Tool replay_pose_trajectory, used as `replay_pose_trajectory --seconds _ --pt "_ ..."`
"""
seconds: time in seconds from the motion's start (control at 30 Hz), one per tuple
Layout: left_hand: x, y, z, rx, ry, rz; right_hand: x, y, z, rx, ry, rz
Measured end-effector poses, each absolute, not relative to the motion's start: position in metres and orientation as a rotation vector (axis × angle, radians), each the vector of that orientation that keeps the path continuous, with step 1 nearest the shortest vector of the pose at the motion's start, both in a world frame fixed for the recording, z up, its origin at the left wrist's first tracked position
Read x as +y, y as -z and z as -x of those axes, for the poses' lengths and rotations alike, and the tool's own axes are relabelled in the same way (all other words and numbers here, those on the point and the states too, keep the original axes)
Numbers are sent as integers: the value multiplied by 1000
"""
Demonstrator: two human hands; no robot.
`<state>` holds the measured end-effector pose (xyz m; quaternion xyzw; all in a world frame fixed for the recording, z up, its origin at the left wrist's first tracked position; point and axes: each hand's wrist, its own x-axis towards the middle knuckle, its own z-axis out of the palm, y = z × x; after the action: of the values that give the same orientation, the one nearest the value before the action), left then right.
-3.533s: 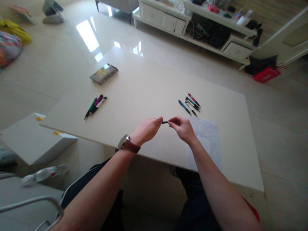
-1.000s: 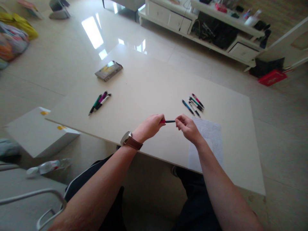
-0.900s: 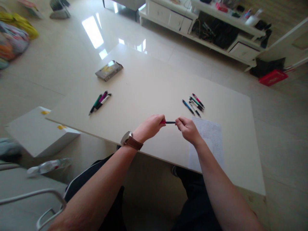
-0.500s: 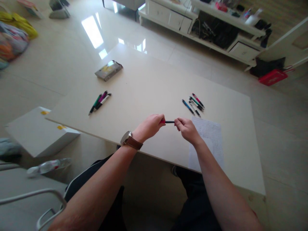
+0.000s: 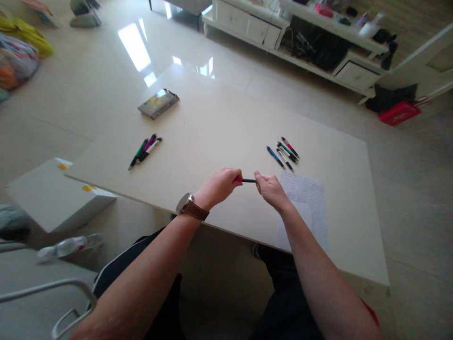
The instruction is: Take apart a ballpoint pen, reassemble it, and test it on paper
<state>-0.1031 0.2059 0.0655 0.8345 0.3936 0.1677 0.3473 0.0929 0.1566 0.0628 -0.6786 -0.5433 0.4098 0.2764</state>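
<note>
Between my two hands, above the front part of the table [image 5: 219, 127], a red and black pen [image 5: 249, 180] lies level. My left hand [image 5: 222, 182] is closed around its red end. The fingers of my right hand [image 5: 269, 189] pinch its black end, hiding the tip. Beyond my right hand lies a group of pens, among them a blue pen [image 5: 275, 157] and a red pen [image 5: 290, 147]. A sheet of paper with writing [image 5: 311, 198] sits partly under my right forearm. Left of my hands are a green pen [image 5: 138, 154], a purple one and a white one.
A grey flat box [image 5: 158, 104] rests toward the table's far left corner. Beside the table on the left stand a white box [image 5: 53, 193] and a plastic bottle [image 5: 71, 245]. A white cabinet [image 5: 244, 28] runs along the back, with a red bag [image 5: 399, 113] on the floor.
My right hand's grip on the black end has turned slightly, with the thumb now raised higher. The left hand keeps its hold on the pen; the view has shifted slightly.
</note>
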Motion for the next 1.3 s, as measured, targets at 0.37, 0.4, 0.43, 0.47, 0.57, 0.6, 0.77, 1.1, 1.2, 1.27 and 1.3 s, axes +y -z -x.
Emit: replay_pose_trajectory --seconds 0.37,0.4,0.43,0.47,0.57,0.6,0.77,1.1,1.2,1.27,1.3 --pt "207 -67 106 984 -423 -2223 154 -60 -99 -1609 -1218 1785" --pt "207 -67 107 972 -422 -2237 154 -59 -98 -1638 -1251 1796" --pt "207 -67 108 966 -416 -2251 153 -60 -97 -1685 -1250 1804" --pt "206 -66 109 965 -405 -2264 152 -61 -96 -1739 -1221 1801" --pt "202 -65 106 956 -375 -2283 147 -67 -88 -1849 -1131 1684" --pt "200 -64 104 940 -368 -2286 145 -68 -86 -1864 -1143 1630" --pt "190 -66 90 878 -410 -2351 138 -67 -87 -1771 -1281 1600" --pt "154 -48 51 806 -248 -2484 132 -95 -164 -918 -1168 1415" --pt "122 -34 30 515 -191 -2526 119 -105 -181 -875 -1162 1406" --pt "105 -26 19 411 -177 -2549 110 -108 -189 -899 -1136 1411" --pt "99 -22 15 384 -170 -2559 106 -108 -193 -917 -1127 1409"
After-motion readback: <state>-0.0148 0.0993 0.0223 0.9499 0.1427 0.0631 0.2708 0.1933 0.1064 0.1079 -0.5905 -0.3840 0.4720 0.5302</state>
